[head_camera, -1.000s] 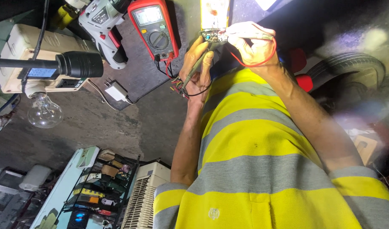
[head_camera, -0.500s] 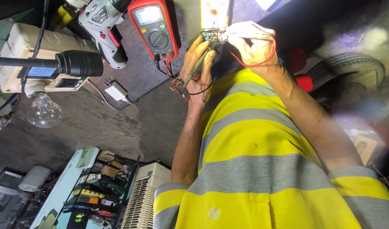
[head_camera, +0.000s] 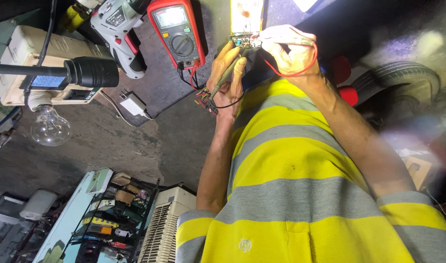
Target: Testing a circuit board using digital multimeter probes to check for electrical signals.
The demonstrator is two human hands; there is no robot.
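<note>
Almost nothing has moved since the earlier frames: both hands sit at the same spot over the small circuit board, and the meter and tools are unshifted.

The left hand has its fingers curled around a dark slim probe, held like a pen, with the tip pointing up toward the board. A black lead loops under the palm. The right hand pinches its probe between thumb and fingertips right at the board edge; the tip itself is too small to make out. A red lead curves around the back of that hand. The board is between the two hands at the top centre, just below a yellowish panel.

The red multimeter lies on a dark mat just left of the left hand, with leads plugged in at its lower end. A grey cordless drill is beside it. A white plug adapter sits at the mat edge, and small loose components lie by the left wrist.

Containers: the black wire rack at bottom left is packed with small coloured boxes and parts that are too blurred to identify. A beige socket box at left has a clear bulb hanging from it. A white louvred unit stands next to the rack, and a tyre is at right.
</note>
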